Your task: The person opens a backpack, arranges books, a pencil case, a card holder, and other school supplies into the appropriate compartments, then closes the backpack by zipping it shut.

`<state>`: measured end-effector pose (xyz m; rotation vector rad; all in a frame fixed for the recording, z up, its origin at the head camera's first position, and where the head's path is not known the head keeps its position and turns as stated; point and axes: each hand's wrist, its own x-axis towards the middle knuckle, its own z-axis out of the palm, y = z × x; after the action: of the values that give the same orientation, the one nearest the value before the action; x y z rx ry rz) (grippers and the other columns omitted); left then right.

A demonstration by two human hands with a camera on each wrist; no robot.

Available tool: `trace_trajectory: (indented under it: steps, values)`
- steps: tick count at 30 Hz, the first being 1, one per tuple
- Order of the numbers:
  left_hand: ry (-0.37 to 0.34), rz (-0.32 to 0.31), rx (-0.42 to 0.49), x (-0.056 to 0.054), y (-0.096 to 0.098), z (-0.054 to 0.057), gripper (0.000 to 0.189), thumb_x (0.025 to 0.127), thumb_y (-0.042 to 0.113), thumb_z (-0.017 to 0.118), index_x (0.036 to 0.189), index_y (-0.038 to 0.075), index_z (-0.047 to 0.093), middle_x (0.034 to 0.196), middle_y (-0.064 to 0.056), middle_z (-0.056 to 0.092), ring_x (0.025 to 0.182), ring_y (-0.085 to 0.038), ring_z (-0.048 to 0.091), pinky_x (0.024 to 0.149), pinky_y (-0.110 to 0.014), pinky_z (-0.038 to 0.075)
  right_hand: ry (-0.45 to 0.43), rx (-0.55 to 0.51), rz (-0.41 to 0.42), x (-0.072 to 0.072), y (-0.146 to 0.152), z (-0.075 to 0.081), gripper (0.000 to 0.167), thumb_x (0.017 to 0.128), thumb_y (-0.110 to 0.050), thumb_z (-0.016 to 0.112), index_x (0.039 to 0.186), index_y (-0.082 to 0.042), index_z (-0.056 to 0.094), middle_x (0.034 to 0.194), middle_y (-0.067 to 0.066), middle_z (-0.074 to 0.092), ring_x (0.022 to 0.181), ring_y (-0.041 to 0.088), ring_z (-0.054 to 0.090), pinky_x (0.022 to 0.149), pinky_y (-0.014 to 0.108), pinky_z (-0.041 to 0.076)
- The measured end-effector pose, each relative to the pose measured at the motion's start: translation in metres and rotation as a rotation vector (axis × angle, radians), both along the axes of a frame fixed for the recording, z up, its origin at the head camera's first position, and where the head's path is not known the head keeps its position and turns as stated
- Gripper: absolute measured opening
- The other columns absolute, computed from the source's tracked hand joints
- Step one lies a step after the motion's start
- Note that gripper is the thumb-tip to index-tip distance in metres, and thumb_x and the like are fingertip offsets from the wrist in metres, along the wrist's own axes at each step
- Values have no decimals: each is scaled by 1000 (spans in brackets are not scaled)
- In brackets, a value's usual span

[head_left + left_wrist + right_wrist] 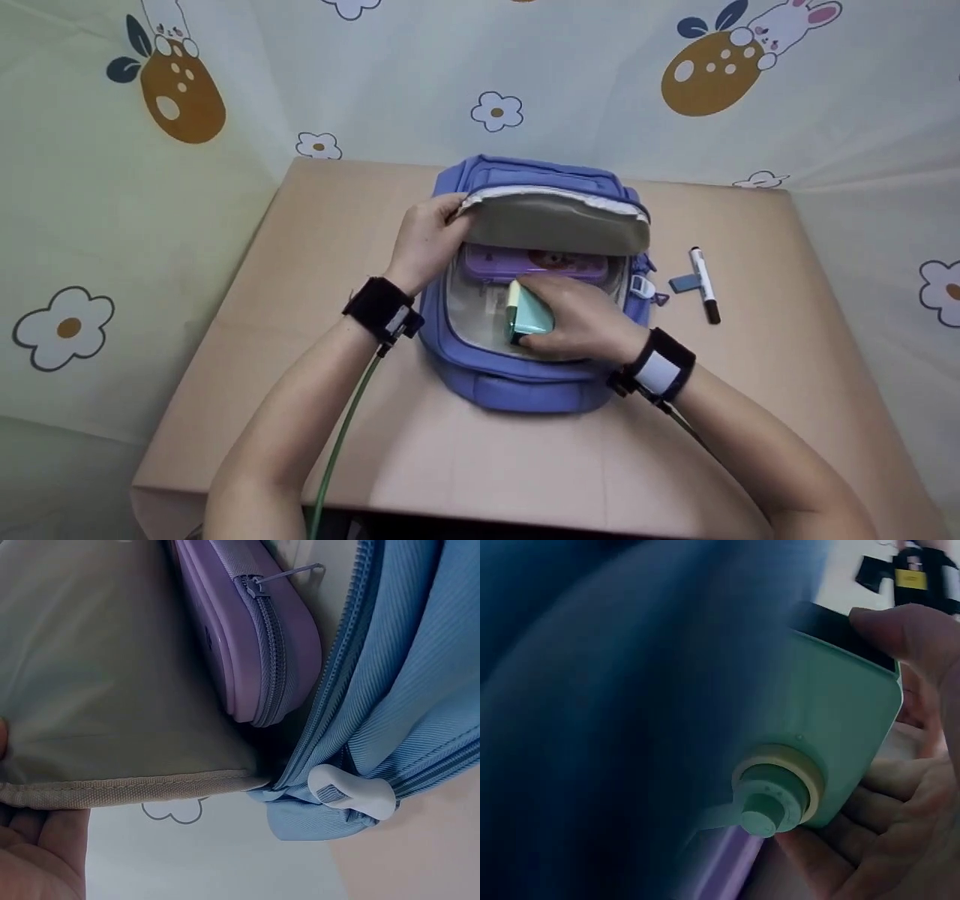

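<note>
Left hand (429,236) pinches the flap (555,225), right hand (589,315) near it grips the green box (532,313)! Likely stiff, slick: hold flat sides.

No readable text, brand or number found in any view. Pale tag (493,301) on the lining of the bag (540,391): too small to read. Printed picture (553,259) on the purple case (495,264): any wording indistinct. Yellow label (910,579) on a black item (909,599), upper right of the right wrist view: illegible. Small marks on the knob (769,795) of the green box (844,697): cannot be made out. Barrel of the pen (703,283): nothing decipherable
</note>
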<state>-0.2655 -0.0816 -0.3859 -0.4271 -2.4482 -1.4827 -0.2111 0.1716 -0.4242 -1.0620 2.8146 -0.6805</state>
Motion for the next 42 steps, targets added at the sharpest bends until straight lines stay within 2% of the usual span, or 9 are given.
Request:
trace_trajectory:
  steps: [9,13,20,23,27,30,33,38,42]
  values:
    - [25,-2,0,0,0,0,18,98,10,68,112,5,77,107,-6,76,80,-13,60,81,-27,52,88,97,8,-6,-4,-7,91,80,-40,84,153,-2,44,150,17,51,139,33,47,116,44,35]
    - [38,-16,-3,1,0,-1,17,98,9,66,109,4,78,95,-4,73,71,-12,53,70,-26,47,101,133,-12,-4,-4,-10,96,82,-42,83,156,0,38,157,19,42,145,35,39,119,45,30]
    - [23,-23,-1,3,-3,-4,16,98,9,65,108,5,77,84,-1,66,66,-11,48,65,-24,42,129,124,-22,1,3,-14,98,87,-52,77,158,-2,33,160,19,36,146,36,37,119,46,30]
    - [14,-34,-2,5,-4,-5,17,98,8,65,109,5,77,85,-2,67,66,-11,47,65,-25,43,178,68,2,9,13,-8,90,89,-50,76,155,-1,39,158,19,40,144,36,40,118,48,31]
    - [18,-53,-1,6,-6,-5,20,97,6,64,113,4,76,97,-4,74,75,-11,57,73,-25,49,361,-185,10,26,34,10,47,92,-28,77,130,-2,67,133,14,65,122,30,60,103,45,47]
    - [30,-63,-12,9,-8,-4,24,97,4,63,118,4,75,109,-6,75,89,-11,64,83,-27,53,550,-469,-73,33,53,28,18,90,-11,73,106,-3,75,105,10,72,97,27,65,87,32,52]
    - [50,-68,-31,12,-11,-6,27,96,2,62,121,3,74,114,-8,74,101,-13,68,90,-29,54,634,-631,-178,29,72,40,21,87,-7,70,106,1,73,102,13,71,94,29,62,84,27,47]
    - [97,-94,-62,19,-13,-16,33,93,-5,61,123,2,73,119,-11,73,112,-20,67,96,-32,53,556,-538,-178,17,91,33,39,88,-3,69,127,-2,69,125,14,68,114,34,61,102,33,44]
    - [158,-155,-116,26,-14,-24,36,92,-6,62,123,9,75,122,-5,73,117,-20,66,100,-32,51,530,-486,-147,21,93,19,35,87,5,70,121,-3,72,120,10,72,112,32,64,104,29,44]
